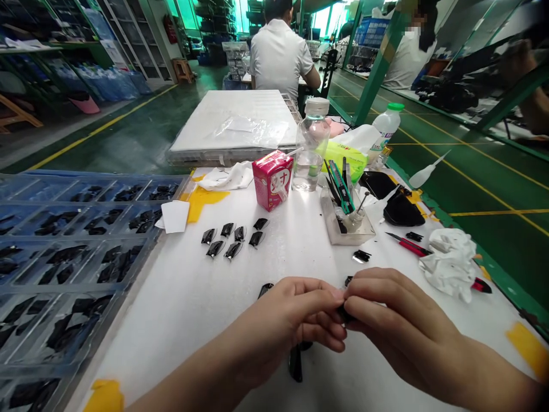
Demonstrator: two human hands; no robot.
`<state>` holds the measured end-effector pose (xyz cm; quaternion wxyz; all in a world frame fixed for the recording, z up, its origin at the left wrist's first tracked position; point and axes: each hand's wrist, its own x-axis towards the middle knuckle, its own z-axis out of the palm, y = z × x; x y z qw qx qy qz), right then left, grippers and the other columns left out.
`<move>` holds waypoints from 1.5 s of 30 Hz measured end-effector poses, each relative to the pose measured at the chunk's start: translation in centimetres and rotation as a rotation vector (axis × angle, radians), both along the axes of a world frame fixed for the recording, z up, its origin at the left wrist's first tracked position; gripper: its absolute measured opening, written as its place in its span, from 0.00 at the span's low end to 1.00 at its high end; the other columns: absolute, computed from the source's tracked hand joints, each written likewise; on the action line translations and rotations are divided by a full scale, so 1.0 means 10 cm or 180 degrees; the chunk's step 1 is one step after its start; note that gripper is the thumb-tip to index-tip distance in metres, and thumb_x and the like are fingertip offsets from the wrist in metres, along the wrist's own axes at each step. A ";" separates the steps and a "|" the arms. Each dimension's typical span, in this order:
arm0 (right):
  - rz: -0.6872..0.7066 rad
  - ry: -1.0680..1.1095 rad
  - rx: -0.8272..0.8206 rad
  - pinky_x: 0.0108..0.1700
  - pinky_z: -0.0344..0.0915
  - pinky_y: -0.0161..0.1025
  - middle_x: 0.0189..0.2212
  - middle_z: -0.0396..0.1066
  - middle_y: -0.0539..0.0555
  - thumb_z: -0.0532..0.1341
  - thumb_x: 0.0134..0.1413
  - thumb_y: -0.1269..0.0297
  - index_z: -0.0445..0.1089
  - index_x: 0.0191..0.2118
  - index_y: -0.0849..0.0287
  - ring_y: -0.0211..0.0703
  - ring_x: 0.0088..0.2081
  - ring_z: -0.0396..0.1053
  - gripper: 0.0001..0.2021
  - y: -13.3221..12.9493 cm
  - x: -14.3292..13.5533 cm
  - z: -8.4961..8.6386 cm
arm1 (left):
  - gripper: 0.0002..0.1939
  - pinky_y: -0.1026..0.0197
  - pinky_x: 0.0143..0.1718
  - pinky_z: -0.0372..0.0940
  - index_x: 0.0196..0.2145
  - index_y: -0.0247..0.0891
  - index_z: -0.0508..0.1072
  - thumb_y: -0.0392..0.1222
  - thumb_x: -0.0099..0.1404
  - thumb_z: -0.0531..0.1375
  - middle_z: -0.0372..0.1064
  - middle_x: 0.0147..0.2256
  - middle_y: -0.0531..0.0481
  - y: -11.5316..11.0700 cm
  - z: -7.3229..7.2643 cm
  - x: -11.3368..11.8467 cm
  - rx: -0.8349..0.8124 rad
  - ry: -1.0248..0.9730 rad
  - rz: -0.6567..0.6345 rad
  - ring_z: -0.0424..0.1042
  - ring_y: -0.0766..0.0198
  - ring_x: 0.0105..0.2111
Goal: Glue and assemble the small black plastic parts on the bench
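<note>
My left hand [306,312] and my right hand [392,312] meet above the white work surface [206,320], fingertips pinched together. Between them is a small black part [344,315], mostly covered by the fingers, so its shape cannot be made out. Below my left hand lies a dark elongated black piece [295,364]. Another black piece [265,289] shows just past the back of the left hand. Farther off, several small glossy black parts with clear film [232,250] lie grouped on the surface. A few black bits [362,256] rest beyond my right hand.
At left stands a blue compartment tray [141,269] filled with black parts. Ahead are a red drink carton [273,182], a clear bottle [309,149] and a tool box [349,229] with a green cutter. Crumpled white cloth [450,263] and a red-handled tool [409,245] lie right.
</note>
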<state>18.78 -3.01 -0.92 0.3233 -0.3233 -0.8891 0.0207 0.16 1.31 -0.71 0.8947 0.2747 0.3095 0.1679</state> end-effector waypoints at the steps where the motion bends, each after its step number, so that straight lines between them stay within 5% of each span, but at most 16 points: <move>1: 0.0058 -0.0043 0.0013 0.43 0.69 0.40 0.37 0.70 0.59 0.53 0.61 0.79 0.66 0.47 0.66 0.46 0.42 0.67 0.11 -0.01 0.00 -0.01 | 0.06 0.73 0.28 0.68 0.26 0.31 0.74 0.36 0.57 0.66 0.67 0.22 0.53 0.01 -0.01 0.00 -0.0052 -0.0025 0.0003 0.67 0.74 0.23; 8: 0.0116 -0.0019 0.0134 0.50 0.66 0.45 0.40 0.69 0.60 0.53 0.59 0.82 0.65 0.46 0.66 0.48 0.46 0.65 0.12 -0.01 -0.03 -0.04 | 0.06 0.73 0.27 0.70 0.26 0.32 0.72 0.34 0.56 0.66 0.66 0.22 0.53 0.00 0.01 0.00 -0.0116 -0.0118 0.0099 0.66 0.73 0.23; 11: -0.0288 0.0319 0.0003 0.54 0.65 0.43 0.46 0.65 0.60 0.57 0.60 0.78 0.62 0.50 0.62 0.47 0.52 0.62 0.14 -0.03 -0.01 -0.02 | 0.06 0.71 0.28 0.71 0.27 0.33 0.73 0.36 0.59 0.66 0.68 0.24 0.54 0.02 0.05 -0.03 0.0131 -0.0178 0.0407 0.69 0.72 0.25; 14: -0.0584 0.0204 -0.0873 0.47 0.69 0.41 0.48 0.62 0.59 0.60 0.60 0.71 0.59 0.51 0.58 0.46 0.51 0.64 0.16 -0.06 0.06 0.00 | 0.07 0.69 0.30 0.73 0.27 0.34 0.72 0.37 0.61 0.65 0.71 0.26 0.54 0.07 0.08 -0.06 0.0280 -0.0233 0.0764 0.75 0.67 0.30; 18: -0.0302 -0.1060 -0.2117 0.40 0.69 0.44 0.43 0.65 0.54 0.59 0.57 0.75 0.63 0.43 0.54 0.47 0.42 0.66 0.10 -0.08 0.13 -0.07 | 0.09 0.69 0.35 0.72 0.26 0.34 0.69 0.36 0.62 0.64 0.77 0.33 0.47 0.11 0.11 -0.08 0.0304 -0.0007 0.1039 0.78 0.66 0.33; 24: -0.0206 -0.1428 -0.2141 0.41 0.67 0.46 0.39 0.67 0.55 0.53 0.55 0.81 0.64 0.36 0.58 0.47 0.39 0.64 0.10 -0.07 0.06 -0.28 | 0.05 0.71 0.34 0.72 0.34 0.34 0.72 0.37 0.64 0.64 0.79 0.32 0.49 0.11 0.12 -0.06 0.0391 0.0210 0.0952 0.78 0.69 0.30; 28: -0.0199 -0.1306 -0.2208 0.38 0.68 0.44 0.36 0.68 0.54 0.51 0.59 0.78 0.63 0.35 0.58 0.45 0.36 0.65 0.09 -0.09 0.05 -0.13 | 0.06 0.69 0.34 0.72 0.35 0.35 0.73 0.40 0.64 0.64 0.79 0.32 0.50 0.10 0.10 -0.06 0.0570 0.0295 0.0973 0.77 0.69 0.31; 33: -0.0580 -0.0247 -0.2726 0.34 0.67 0.33 0.33 0.67 0.46 0.48 0.68 0.65 0.60 0.39 0.52 0.35 0.32 0.67 0.07 -0.12 0.15 0.11 | 0.06 0.68 0.35 0.72 0.34 0.35 0.73 0.40 0.63 0.65 0.78 0.33 0.50 0.08 0.10 -0.05 0.1062 0.0462 0.0889 0.76 0.68 0.32; 36: -0.0645 0.0235 -0.2574 0.35 0.67 0.29 0.32 0.67 0.45 0.50 0.68 0.65 0.60 0.42 0.50 0.33 0.33 0.68 0.04 -0.12 0.18 0.12 | 0.06 0.67 0.38 0.70 0.36 0.35 0.74 0.40 0.62 0.65 0.77 0.35 0.50 0.06 0.10 -0.04 0.1412 0.0656 0.0798 0.75 0.68 0.34; 45: -0.0426 0.0656 -0.0932 0.32 0.64 0.31 0.30 0.68 0.49 0.54 0.61 0.80 0.64 0.43 0.57 0.33 0.31 0.65 0.11 -0.09 0.01 0.04 | 0.04 0.69 0.33 0.67 0.34 0.37 0.79 0.33 0.60 0.64 0.76 0.30 0.54 -0.08 0.11 0.01 0.2605 0.1234 0.0583 0.73 0.68 0.30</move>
